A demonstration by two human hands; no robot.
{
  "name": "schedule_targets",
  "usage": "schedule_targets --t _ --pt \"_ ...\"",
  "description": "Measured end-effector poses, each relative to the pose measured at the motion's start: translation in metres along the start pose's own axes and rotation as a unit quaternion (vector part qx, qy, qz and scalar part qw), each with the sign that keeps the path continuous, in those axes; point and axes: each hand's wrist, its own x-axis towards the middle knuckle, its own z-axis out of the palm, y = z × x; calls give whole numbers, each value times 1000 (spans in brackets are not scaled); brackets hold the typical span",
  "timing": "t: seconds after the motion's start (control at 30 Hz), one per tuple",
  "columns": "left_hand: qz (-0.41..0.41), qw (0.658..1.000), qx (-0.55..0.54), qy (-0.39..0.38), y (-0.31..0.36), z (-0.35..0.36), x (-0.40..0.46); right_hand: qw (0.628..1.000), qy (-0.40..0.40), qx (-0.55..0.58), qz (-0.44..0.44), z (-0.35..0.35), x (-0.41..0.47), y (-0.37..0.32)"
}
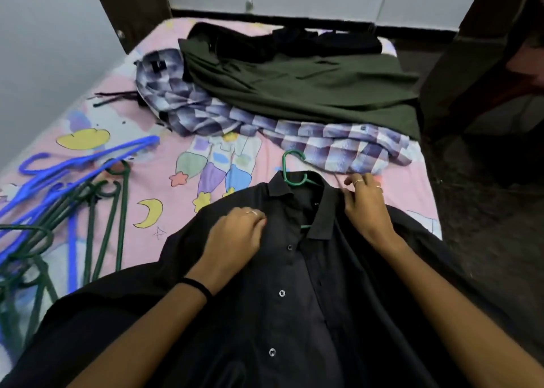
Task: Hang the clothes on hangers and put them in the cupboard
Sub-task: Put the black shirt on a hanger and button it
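Early in task by the look of it. On bed: green garment, checked shirt and dark garment at far end, all loose, no hangers in them. Cupboard not identifiable for certain; dark wooden panel at right edge only. Black shirt spread front-up nearest the camera, partly buttoned, green hanger already inside with hook poking out past collar. Judged: first shirt nearly hung, others all left, nothing stored yet. Heap of spare hangers, blue and green, at left of bed, well apart from shirt. Left hand curled, pinching shirt front just left of collar. Right hand on right shoulder beside collar, fingers bent, apparently gripping cloth at seam; exact hold hard to tell. Hanger hook between and just beyond both hands, touched by neither.
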Motion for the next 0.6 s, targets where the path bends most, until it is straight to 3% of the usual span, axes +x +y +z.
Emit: schedule_targets --t 0.1,0.23,0.33,0.47,0.53,0.6 --pt "-50 988 -148 6 14 20 15 997 37 15 -73 -14 -32 -19" --pt "-92 970 -225 31 22 38 37 991 -17 -10 -135 -16 -74 -44" --pt "-83 958 -267 59 28 46 41 982 -82 -104 -136 -4 -75 -44" --pt "-45 957 -280 67 24 55 44 973 -153 -137 -103 3 -63 -40" --pt "-28 962 -265 63 22 59 46 978 -156 -89 -103 3 -57 -38" --pt "-17 964 -260 57 19 64 49 991 -94 26 -89 -1 -52 -37"
